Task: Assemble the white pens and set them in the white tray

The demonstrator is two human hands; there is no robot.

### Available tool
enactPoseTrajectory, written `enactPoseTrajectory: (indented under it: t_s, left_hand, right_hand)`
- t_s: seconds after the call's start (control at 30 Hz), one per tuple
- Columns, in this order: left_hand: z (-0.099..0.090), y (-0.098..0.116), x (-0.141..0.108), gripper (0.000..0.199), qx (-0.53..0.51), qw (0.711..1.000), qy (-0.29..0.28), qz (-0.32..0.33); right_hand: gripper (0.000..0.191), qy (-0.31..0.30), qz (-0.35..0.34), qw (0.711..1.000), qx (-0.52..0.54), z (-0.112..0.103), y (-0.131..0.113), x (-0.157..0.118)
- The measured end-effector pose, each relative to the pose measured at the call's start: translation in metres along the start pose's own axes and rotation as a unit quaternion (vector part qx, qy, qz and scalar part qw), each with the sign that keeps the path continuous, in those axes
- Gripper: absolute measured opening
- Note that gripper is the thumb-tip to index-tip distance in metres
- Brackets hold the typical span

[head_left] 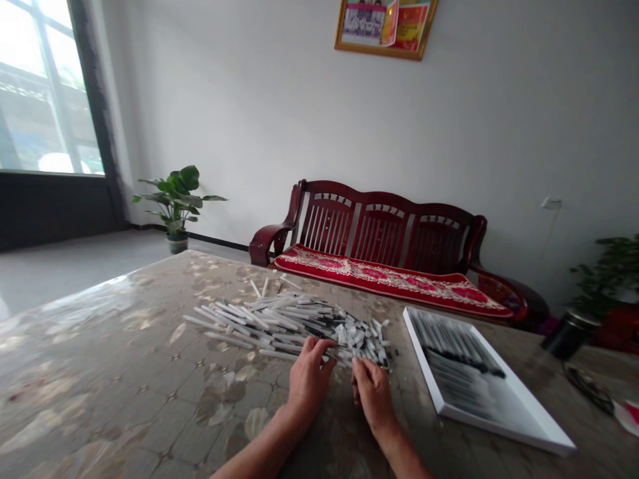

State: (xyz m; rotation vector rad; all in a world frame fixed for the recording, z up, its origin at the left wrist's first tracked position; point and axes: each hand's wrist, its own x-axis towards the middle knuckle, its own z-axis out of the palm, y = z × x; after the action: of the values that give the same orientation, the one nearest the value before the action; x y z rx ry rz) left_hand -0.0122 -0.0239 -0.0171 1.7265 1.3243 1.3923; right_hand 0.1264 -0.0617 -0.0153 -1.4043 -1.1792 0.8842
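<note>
A loose pile of white and dark thin sticks, like pens, lies on the patterned tabletop. Small clear or white pieces, possibly caps, are heaped at its right end. My left hand is at the near edge of the pile, fingers closed on a thin dark piece too small to name. Just right of it, my right hand is closed with thumb and fingers pressed together near the small pieces; what it grips is hidden. The two hands are a short gap apart.
A white shallow box with rows of dark-ended sticks stands to the right. Farther right are a black container and a dark cable. Behind the table are a red wooden bench and a potted plant.
</note>
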Motion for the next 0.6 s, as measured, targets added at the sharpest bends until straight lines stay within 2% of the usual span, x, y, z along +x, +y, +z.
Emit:
enactPoseTrajectory:
  t_s: [0.1, 0.13, 0.2, 0.27, 0.33, 0.47, 0.6]
  left_hand:
    - [-0.003, -0.001, 0.001, 0.016, 0.04, 0.999, -0.011, 0.02]
    - [-0.004, -0.002, 0.002, 0.014, 0.035, 0.999, -0.001, 0.018]
    - [-0.004, -0.004, 0.006, 0.008, 0.003, 1.0, 0.03, 0.008]
    - [-0.003, -0.005, 0.009, 0.01, -0.049, 0.996, 0.069, -0.007]
    - [-0.001, -0.004, 0.011, 0.017, -0.114, 0.988, 0.098, -0.031]
    - [0.001, 0.0, 0.012, 0.031, -0.225, 0.963, 0.111, -0.099]
    - [0.003, -0.003, 0.014, 0.036, -0.268, 0.948, 0.102, -0.135]
  right_hand:
    - [0.053, -0.032, -0.01, 0.999, -0.003, -0.003, 0.003, 0.001]
    - [0.052, -0.026, -0.025, 0.999, -0.016, -0.007, 0.004, 0.004]
    - [0.05, 0.025, -0.08, 0.993, -0.085, -0.018, 0.007, 0.013]
    - [0.04, 0.095, -0.149, 0.965, -0.195, -0.031, 0.011, 0.022]
    - [0.028, 0.117, -0.209, 0.924, -0.297, -0.038, 0.014, 0.029]
    - [0.024, 0.06, -0.277, 0.861, -0.423, -0.03, 0.012, 0.027]
    - [0.022, 0.034, -0.306, 0.812, -0.497, -0.011, 0.005, 0.022]
